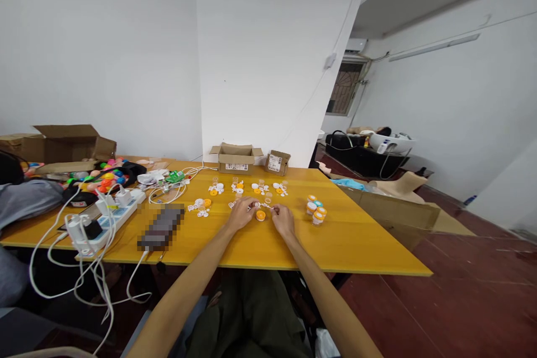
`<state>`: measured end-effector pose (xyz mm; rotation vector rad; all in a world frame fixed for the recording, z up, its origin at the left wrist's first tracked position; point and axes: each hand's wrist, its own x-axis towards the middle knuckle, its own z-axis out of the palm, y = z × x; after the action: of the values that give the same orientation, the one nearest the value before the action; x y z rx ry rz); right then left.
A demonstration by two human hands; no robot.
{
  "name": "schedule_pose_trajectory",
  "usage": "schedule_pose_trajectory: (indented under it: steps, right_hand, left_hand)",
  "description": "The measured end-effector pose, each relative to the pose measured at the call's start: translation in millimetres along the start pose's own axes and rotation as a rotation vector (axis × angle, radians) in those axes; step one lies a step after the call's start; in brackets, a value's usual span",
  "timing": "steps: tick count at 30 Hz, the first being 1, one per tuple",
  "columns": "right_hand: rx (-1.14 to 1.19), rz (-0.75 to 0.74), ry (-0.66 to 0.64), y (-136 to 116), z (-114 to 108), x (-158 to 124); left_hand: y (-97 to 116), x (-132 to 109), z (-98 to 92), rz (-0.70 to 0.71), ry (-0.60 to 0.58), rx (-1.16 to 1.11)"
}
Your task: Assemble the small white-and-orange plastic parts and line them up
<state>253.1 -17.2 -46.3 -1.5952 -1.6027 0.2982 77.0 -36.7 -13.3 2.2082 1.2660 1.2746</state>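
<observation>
Both hands are over the wooden table, close together. My left hand (243, 212) is closed in a pinch, with a small white plastic piece (257, 205) at its fingertips. Opposite it, my right hand (284, 219) pinches the end of a thin white plastic piece (269, 207). Just below and between the hands lies a round orange cap (260, 216) with a white side. A clear plastic cup (268, 198) stands a little beyond the fingertips. The pieces are too small to make out finely.
Small groups of white parts, orange caps (213, 193) and clear cups lie behind and left. A cluster of capped containers (316, 210) stands right. Two cardboard boxes (236, 159) are at the back. A power strip (113, 221) with loose cables and a blurred dark device (161, 228) lie left.
</observation>
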Motion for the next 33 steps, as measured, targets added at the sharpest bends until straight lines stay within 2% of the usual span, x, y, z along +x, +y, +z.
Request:
schedule_pose_trajectory:
  steps: [6, 10, 15, 18, 21, 25, 30, 33]
  right_hand:
    - [0.01, -0.006, 0.016, 5.6, 1.0, 1.8]
    - [0.246, -0.065, 0.036, 2.9, 1.4, 2.8]
    - [0.502, -0.275, -0.068, -6.8, -0.1, -0.1]
    - [0.53, -0.308, -0.152, -9.9, -2.2, -1.8]
    - [0.526, -0.291, -0.167, -11.1, -3.8, -2.2]
    - [0.486, -0.236, -0.067, -11.3, -3.9, -2.0]
    - [0.319, -0.043, 0.125, -6.5, -5.0, -1.3]
    - [0.145, 0.061, 0.149, -2.5, -6.7, 0.7]
  left_hand:
    - [-3.7, -0.6, 1.3, 0.005, -0.016, 0.02]
    - [-7.5, -0.9, 3.0, 0.018, -0.019, 0.017]
    - [-9.7, -1.1, 4.0, 0.05, -0.033, 0.013]
    - [-8.4, -1.5, 3.7, 0.065, -0.062, 0.017]
    - [-5.6, -2.0, 3.0, 0.077, -0.091, 0.019]
    - [-1.0, -2.9, 1.8, 0.082, -0.1, 0.03]
    - [3.0, -5.2, 1.5, 0.142, -0.131, 0.121]
    - [3.7, -6.3, 1.9, 0.194, -0.161, 0.192]
